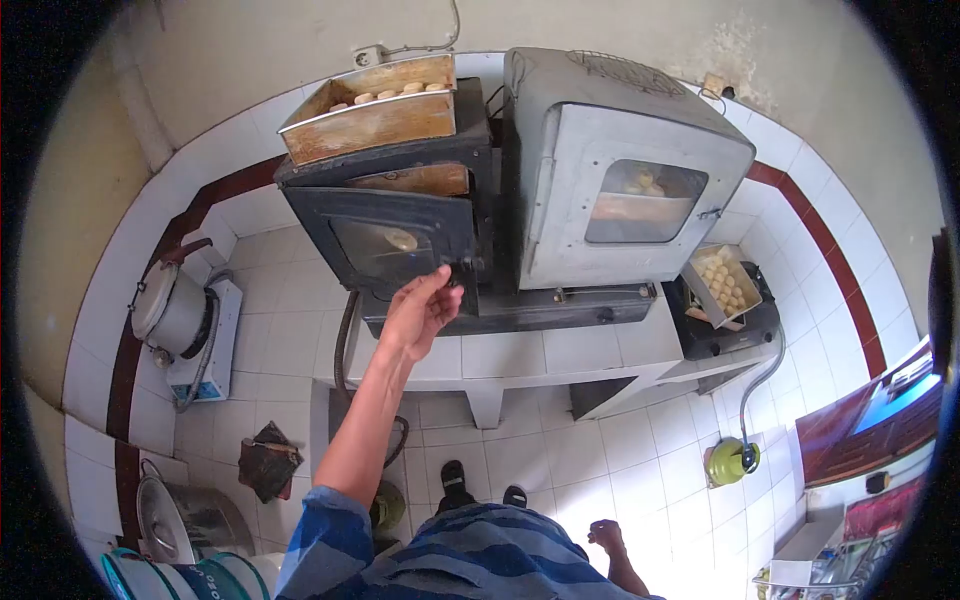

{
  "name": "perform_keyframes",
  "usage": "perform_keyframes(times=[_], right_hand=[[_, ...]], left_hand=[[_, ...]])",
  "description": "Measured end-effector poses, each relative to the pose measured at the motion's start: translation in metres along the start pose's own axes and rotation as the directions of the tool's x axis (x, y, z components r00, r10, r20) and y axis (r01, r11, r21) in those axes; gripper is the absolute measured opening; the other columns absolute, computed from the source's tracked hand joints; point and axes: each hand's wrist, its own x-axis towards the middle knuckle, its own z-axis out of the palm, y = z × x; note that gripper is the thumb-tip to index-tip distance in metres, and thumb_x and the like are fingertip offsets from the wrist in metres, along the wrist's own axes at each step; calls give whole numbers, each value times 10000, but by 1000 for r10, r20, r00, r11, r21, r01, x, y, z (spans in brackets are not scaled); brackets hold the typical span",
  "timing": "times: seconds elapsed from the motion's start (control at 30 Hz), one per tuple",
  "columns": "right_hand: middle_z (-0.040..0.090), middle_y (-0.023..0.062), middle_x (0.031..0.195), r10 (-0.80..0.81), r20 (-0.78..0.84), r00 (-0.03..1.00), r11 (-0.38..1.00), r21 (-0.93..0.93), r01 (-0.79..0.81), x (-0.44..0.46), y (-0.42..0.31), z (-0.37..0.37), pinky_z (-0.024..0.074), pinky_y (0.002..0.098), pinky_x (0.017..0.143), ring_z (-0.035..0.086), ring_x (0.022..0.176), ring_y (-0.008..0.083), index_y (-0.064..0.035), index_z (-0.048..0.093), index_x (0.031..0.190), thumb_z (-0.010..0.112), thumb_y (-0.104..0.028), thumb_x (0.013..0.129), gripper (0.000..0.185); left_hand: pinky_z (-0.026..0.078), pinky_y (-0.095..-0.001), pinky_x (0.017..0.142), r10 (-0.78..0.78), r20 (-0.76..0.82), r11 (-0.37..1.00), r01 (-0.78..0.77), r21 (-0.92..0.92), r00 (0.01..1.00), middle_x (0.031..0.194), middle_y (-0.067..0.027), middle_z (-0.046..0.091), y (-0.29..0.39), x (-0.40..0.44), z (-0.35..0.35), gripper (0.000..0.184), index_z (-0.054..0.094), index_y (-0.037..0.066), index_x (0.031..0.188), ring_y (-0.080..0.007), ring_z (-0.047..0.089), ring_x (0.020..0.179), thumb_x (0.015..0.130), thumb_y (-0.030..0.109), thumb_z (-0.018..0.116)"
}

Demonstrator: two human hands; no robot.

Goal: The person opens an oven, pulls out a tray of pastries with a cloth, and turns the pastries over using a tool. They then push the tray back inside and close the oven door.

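Observation:
My left hand (422,312) is raised to the black oven (485,190), its thumb and fingers closed at the small dark door latch (458,272). The windowed oven door (385,240) stands slightly ajar, tilted outward at its top. Above its edge a brown baking tray (415,181) shows inside. On the oven's top sits a worn metal box tray (375,130) with round pale dough pieces (388,95). My right hand (605,535) hangs low beside my body, fingers curled, with nothing visible in it.
A grey oven (570,200) with food behind its window stands alongside. To its right, a tray of dough balls (722,280) rests on a black stove (700,340). A green gas cylinder (722,462) is on the floor. Pots (170,310) stand at left.

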Motion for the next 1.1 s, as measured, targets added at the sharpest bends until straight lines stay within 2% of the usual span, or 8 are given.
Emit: perform_keyframes(times=[0.27, 0.37, 0.77, 0.87, 0.93, 0.97, 1.03, 1.1], right_hand=[[699, 180, 798, 57, -119, 991, 988, -134, -73, -2, 14, -9, 602, 339, 565, 695, 652, 235, 77, 685, 960, 640, -76, 875, 181], [686, 134, 788, 54, -57, 997, 987, 155, -45, -8, 30, -12, 581, 317, 529, 681, 652, 205, 47, 670, 963, 652, -25, 870, 119], [711, 164, 825, -31, -12, 999, 947, -319, 26, -27, 2, -4, 612, 333, 559, 699, 658, 219, 68, 681, 986, 611, -11, 903, 134], [712, 166, 824, -41, 93, 995, 986, -156, 55, 20, 44, -22, 609, 330, 559, 696, 640, 223, 72, 686, 986, 593, -63, 922, 176], [712, 169, 827, 24, 111, 994, 980, -199, -1, 22, 18, -23, 606, 331, 556, 695, 639, 225, 72, 691, 981, 586, -78, 920, 193], [706, 149, 810, 77, 100, 992, 976, -213, -54, 25, 11, -25, 571, 329, 542, 689, 649, 215, 53, 691, 943, 605, -72, 892, 160], [694, 147, 787, 63, 168, 984, 938, -345, -1, 33, -5, -33, 533, 322, 521, 678, 626, 220, 43, 683, 911, 614, -69, 871, 138], [692, 152, 784, 38, 155, 987, 958, -286, 8, 42, -4, -40, 532, 321, 518, 675, 613, 221, 42, 678, 899, 609, -73, 871, 137]], left_hand=[[525, -284, 744, 15, -59, 995, -20, -93, 998, 877, -66, 690, -9, 76, 21, 314, 608, 94, 931, -141, 637, 800, 856, 326, 806], [519, -292, 756, 44, -109, 994, -54, -90, 993, 888, -59, 695, -12, 91, 26, 342, 612, 94, 934, -140, 635, 802, 846, 356, 813], [554, -341, 818, -68, -74, 925, 90, 369, 995, 968, -88, 720, -103, 36, -63, 331, 681, 31, 1065, -199, 692, 925, 921, 326, 722], [545, -383, 847, -227, -104, 688, 235, 687, 968, 955, -122, 717, -180, -1, -159, 373, 679, -19, 1109, -249, 699, 909, 926, 306, 683], [556, -394, 837, -127, 427, 75, -420, 904, 895, 1011, -163, 717, -245, -36, -266, 409, 686, -23, 1110, -306, 690, 958, 843, 287, 697], [556, -394, 837, -114, 391, 80, -384, 920, 913, 1011, -163, 717, -245, -64, -274, 409, 686, -23, 1110, -306, 690, 958, 843, 287, 697], [539, -457, 898, -332, -166, -329, 51, 943, 928, 1075, -220, 696, -249, -115, -291, 422, 704, -13, 1057, -373, 670, 1019, 801, 322, 704], [536, -460, 910, -391, -191, -341, 51, 939, 900, 1086, -228, 688, -252, -162, -332, 419, 707, -10, 1010, -378, 668, 1024, 779, 340, 707]])
